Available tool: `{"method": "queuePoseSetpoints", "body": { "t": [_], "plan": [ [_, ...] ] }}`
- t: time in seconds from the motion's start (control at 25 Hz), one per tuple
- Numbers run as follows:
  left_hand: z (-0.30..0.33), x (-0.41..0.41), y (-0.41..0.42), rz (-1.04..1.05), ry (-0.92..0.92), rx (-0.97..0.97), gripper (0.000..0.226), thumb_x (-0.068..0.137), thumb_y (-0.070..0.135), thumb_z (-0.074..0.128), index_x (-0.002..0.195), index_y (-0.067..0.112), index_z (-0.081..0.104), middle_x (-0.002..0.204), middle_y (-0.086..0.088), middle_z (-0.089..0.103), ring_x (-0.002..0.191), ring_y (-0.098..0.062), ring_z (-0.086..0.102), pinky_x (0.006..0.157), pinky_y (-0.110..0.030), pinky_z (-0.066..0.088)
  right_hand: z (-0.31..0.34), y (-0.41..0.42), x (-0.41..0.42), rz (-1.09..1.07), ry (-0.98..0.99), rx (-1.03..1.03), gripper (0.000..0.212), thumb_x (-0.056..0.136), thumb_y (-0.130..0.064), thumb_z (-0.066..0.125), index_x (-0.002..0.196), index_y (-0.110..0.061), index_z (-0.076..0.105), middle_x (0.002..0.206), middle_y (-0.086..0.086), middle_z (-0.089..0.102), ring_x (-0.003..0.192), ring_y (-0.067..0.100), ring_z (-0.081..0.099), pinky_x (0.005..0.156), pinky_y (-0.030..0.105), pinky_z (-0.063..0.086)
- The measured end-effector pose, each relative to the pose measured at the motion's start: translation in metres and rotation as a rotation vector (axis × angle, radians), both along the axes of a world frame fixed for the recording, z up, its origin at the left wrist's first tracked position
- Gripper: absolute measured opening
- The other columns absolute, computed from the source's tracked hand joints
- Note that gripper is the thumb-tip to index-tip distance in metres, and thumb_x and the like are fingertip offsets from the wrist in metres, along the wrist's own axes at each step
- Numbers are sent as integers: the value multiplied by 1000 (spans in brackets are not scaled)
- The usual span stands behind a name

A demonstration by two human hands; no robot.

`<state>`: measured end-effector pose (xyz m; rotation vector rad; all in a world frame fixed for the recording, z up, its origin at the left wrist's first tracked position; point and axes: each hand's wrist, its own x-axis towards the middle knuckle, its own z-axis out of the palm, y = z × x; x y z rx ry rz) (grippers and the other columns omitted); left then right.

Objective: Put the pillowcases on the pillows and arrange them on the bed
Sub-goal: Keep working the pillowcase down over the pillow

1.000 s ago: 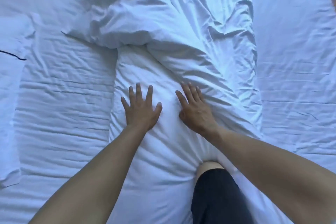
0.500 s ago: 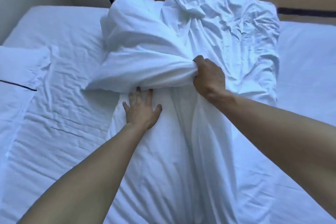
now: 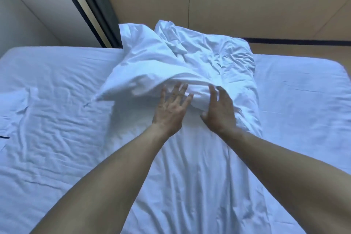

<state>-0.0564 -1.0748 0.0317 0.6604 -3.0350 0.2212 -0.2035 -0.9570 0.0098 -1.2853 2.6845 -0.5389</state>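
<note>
1. Pillow — lies lengthwise down the middle of the bed, its far end under the bunched pillowcase.
2. Left hand and right hand — both at the gathered case edge, fingers spread apart and straight, clamped on nothing; motion blur hides whether they touch the cloth.
3. Step in hand, as judged: drawing the case down over the pillow, only the far end covered.
4. Next move calls for gripping the case opening on both sides and pulling it evenly toward the near end.
5. Second white piece — lies at the left bed edge.
</note>
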Motion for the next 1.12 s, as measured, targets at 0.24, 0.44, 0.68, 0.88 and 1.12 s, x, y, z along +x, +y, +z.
{"method": "queuePoseSetpoints", "body": {
  "t": [0.24, 0.44, 0.68, 0.88, 1.12],
  "plan": [
    [-20, 62, -25, 20, -101, -76, 79, 76, 13, 61, 153, 13, 41, 166, -18, 21, 155, -34, 16, 120, -63, 16, 4, -95, 28, 272, 163, 102, 82, 87, -12, 63, 158, -27, 24, 143, 11, 49, 130, 36, 47, 111, 49, 34],
    [-28, 97, -34, 531, -279, 140, 87, 89, 36, 56, 160, 22, 8, 167, -17, -1, 154, -39, -3, 118, -64, 16, -19, -99, 65, 573, 249, 227, 95, 75, -17, 75, 157, -21, 27, 158, 14, 29, 147, 40, 25, 121, 61, 14],
    [-28, 129, -62, 1167, 97, 584, 106, 84, 41, 71, 157, 28, -5, 160, -17, 9, 141, -44, 25, 103, -60, 40, -39, -130, 80, 447, 301, 133, 53, 69, -5, 76, 120, -10, 66, 90, 12, 64, 69, 36, 61, 60, 39, 48],
    [-6, 117, -100, 1348, 1174, 1423, 59, 78, 13, 80, 132, 18, 55, 123, -8, 55, 105, -34, 59, 84, -51, 60, -14, -122, 61, 443, 182, -167, 25, 82, -19, 69, 105, -11, 63, 94, 11, 57, 75, 34, 54, 58, 39, 44],
    [61, 12, -82, 1137, 1470, 1400, 24, 70, -7, 74, 78, 7, 57, 86, -14, 67, 82, -32, 70, 75, -48, 63, 67, -98, -14, 457, 124, -358, 14, 87, -18, 60, 93, -6, 56, 87, 11, 52, 68, 35, 53, 50, 40, 45]
  ]
}}
